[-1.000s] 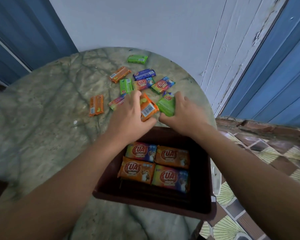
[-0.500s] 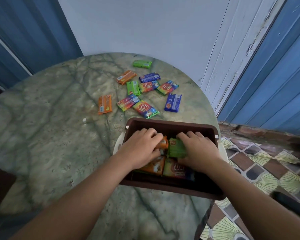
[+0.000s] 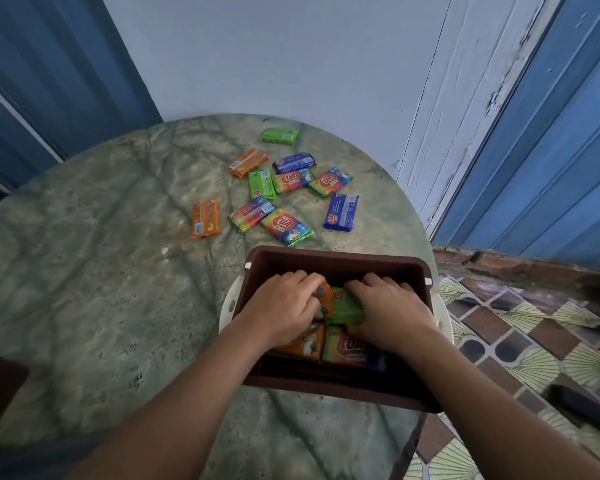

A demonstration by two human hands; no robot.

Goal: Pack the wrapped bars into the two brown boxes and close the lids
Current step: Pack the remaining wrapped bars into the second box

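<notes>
Brown box point(image 3: 336, 261) holds both hands, fingers clutching orange bar point(image 3: 324, 299) and green bar point(image 3: 347, 306); loose bars point(image 3: 284, 226) lie beyond.

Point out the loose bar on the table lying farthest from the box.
The green bar near the table's back edge, alone beyond the cluster; every other loose bar lies closer to the brown box.

Two bare forearms come in from the near edge, one on the left and one on the right, both uncovered from as far back as can be seen down to the wrists. No sleeve or cuff shows on either. The left hand point(image 3: 284, 303) and the right hand point(image 3: 388, 308) are bare too, with no glove, ring, watch or band visible on what shows of them. The fingernails are too small to make out.
</notes>
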